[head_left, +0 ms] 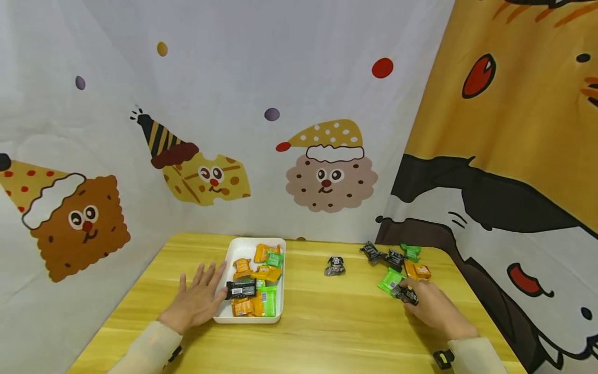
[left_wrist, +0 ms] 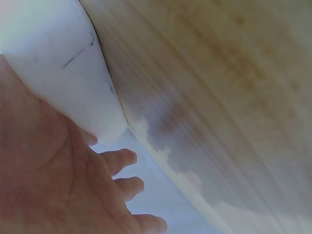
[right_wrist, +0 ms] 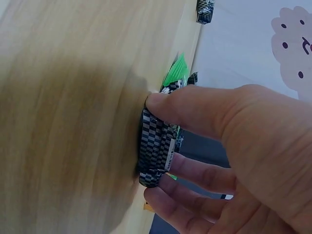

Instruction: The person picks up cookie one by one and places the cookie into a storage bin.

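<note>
At the right of the table my right hand (head_left: pixel 432 306) pinches a black checkered candy packet (right_wrist: pixel 157 141) between thumb and fingers, low over the wood. A green packet (head_left: pixel 391 281) lies partly beneath it. My left hand (head_left: pixel 198 298) is spread beside the white tray (head_left: pixel 248 320), its thumb side at the tray's left wall. In the left wrist view the palm (left_wrist: pixel 44 165) shows with its fingers stretched out. Inside the tray lie several orange and green packets and a black packet (head_left: pixel 241 289).
Past the right hand sit two black packets (head_left: pixel 394 259), a green packet (head_left: pixel 411 252) and orange packets (head_left: pixel 417 270). One more black packet (head_left: pixel 335 266) lies alone near the table's middle. A printed cloth (head_left: pixel 327 223) hangs behind the wooden table (head_left: pixel 327 337).
</note>
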`<state>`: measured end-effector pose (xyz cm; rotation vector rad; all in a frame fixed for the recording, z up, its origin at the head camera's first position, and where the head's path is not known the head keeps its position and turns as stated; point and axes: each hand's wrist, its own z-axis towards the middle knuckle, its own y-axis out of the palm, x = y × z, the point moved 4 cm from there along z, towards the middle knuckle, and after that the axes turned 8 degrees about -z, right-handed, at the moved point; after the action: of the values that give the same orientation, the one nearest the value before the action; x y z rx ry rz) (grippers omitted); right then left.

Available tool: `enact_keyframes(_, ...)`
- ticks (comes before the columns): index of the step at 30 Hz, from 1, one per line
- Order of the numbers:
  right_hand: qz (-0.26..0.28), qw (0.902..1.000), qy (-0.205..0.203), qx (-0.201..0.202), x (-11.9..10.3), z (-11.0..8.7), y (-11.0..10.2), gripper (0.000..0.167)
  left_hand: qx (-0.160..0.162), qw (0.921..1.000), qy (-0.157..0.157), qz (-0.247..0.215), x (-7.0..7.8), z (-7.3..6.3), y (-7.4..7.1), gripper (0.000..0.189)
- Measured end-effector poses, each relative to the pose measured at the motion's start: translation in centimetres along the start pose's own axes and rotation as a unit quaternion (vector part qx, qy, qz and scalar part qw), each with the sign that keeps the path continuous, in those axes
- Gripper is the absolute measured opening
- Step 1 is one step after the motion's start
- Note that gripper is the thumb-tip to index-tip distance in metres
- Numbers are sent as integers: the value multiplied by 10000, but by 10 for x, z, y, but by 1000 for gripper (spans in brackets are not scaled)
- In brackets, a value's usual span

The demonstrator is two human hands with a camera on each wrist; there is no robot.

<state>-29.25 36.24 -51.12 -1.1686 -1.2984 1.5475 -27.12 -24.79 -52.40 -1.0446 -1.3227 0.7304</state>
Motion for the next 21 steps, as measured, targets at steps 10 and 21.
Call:
enact_keyframes(10,127,9996,106,-243,5,0,5,57,-104,9997,-114,-191,-2,1,1,78)
enact_keyframes(21,158,9990,132,-403,4,2,2,65,-24,9998,-122,-150,-1,0,-2,77)
